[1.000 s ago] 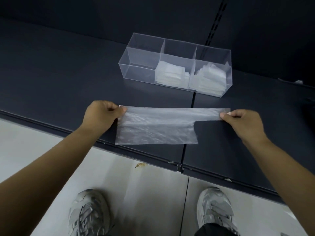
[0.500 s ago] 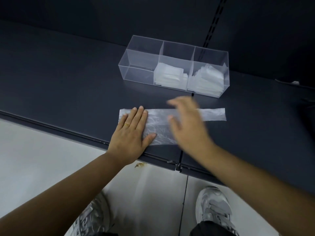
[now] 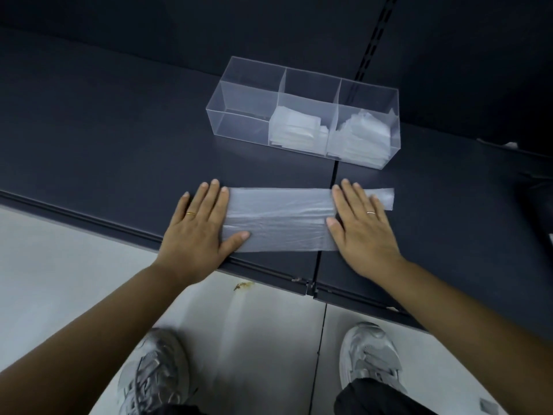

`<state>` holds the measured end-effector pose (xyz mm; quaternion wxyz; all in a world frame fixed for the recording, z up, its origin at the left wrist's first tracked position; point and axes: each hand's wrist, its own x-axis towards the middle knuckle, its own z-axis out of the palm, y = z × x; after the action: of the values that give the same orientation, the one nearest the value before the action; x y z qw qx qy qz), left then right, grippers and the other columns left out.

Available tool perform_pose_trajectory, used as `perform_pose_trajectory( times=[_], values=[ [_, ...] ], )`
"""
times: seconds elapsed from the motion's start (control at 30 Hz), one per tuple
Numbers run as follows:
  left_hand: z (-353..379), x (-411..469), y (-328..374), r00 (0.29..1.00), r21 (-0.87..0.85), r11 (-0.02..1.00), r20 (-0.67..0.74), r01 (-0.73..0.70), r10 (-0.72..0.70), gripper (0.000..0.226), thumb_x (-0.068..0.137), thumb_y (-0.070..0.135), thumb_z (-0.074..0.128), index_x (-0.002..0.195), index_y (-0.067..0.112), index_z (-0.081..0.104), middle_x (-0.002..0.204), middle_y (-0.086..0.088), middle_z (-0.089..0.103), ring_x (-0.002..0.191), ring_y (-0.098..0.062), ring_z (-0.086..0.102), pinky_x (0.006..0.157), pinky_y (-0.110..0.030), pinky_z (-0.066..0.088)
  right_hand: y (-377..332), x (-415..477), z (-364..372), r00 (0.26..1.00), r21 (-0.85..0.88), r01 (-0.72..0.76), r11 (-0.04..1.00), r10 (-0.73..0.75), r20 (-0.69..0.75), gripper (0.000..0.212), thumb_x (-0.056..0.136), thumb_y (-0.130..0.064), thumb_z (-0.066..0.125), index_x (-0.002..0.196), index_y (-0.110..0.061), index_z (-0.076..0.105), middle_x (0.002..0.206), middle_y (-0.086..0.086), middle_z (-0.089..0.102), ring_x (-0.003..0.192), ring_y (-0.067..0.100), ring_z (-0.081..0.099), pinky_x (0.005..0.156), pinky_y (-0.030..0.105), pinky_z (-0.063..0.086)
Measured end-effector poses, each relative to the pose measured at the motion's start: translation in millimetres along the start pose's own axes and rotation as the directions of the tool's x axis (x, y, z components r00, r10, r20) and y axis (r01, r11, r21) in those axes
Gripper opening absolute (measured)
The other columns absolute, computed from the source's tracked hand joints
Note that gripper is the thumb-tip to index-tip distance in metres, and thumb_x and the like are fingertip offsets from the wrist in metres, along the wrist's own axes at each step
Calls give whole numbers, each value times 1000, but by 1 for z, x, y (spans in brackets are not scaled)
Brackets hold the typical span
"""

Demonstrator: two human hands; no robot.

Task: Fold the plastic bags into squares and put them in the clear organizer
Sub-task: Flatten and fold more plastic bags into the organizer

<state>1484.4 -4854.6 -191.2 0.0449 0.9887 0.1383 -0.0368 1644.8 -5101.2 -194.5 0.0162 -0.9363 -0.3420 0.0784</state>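
right hand (image 3: 363, 232) slid to bag (image 3: 278, 220) edge

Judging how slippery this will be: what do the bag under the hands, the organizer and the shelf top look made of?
Bag: thin translucent plastic film, faintly glossy; the dark surface shows through and fine creases catch light. Organizer: rigid clear plastic, probably acrylic; see-through walls with bright sharp edges. Shelf top: dark matte panel, perhaps painted metal; dull even sheen, material uncertain.
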Motion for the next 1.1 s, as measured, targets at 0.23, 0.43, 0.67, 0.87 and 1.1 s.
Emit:
perform_pose_trajectory(
  times=[0.23, 0.43, 0.67, 0.87, 1.1],
  values=[
    [-11, -10, -24, 983, -15, 983, -24, 184, -184, 98, 81, 74, -2, 152, 7, 9, 161, -11, 5, 148, -24, -2, 119, -45, -6, 11, -12, -16, 989, 239, 55, 969, -19, -149, 59, 98, -36, 45, 150, -18, 25, 160, 2, 11, 147, 17, 5, 117, 31, 0],
    [-16, -20, 35, 958, -249, 929, -151, -274, 242, 69, 93, 56, 34, 141, 7, 45, 149, -8, 41, 143, -22, 27, 119, -37, 12, 11, -44, -19, 976, 408, 201, 891, -146, -162, 21, 76, -17, 79, 95, -15, 70, 110, -2, 54, 104, 19, 51, 93, 31, 31],
    [-1, -20, 71, 953, -299, 906, -135, -301, 272, 64, 88, 40, 64, 140, 7, 47, 148, -6, 43, 139, -20, 36, 116, -37, 23, 4, -32, -26, 980, 444, 198, 874, -177, -91, 8, 88, -9, 65, 82, -14, 65, 93, -4, 55, 94, 18, 51, 87, 32, 38],
    [-9, -9, 76, 913, -242, 919, -344, -310, 218, 31, 78, 11, 79, 107, 3, 73, 112, -10, 71, 101, -26, 69, 88, -40, 55, 14, -31, -58, 985, 685, 34, 728, -140, 101, 15, 91, -14, 61, 81, -25, 61, 96, -11, 55, 87, 3, 54, 83, 16, 42],
    [-22, -8, 80, 898, -216, 924, -384, -314, 215, 11, 75, 5, 78, 86, 7, 77, 88, -6, 76, 79, -22, 73, 65, -32, 59, -25, -37, -64, 939, 197, 345, 918, -338, -66, 90, 67, -70, 60, 142, -28, 35, 148, -11, 33, 136, 6, 24, 115, 28, 1]
  ],
)
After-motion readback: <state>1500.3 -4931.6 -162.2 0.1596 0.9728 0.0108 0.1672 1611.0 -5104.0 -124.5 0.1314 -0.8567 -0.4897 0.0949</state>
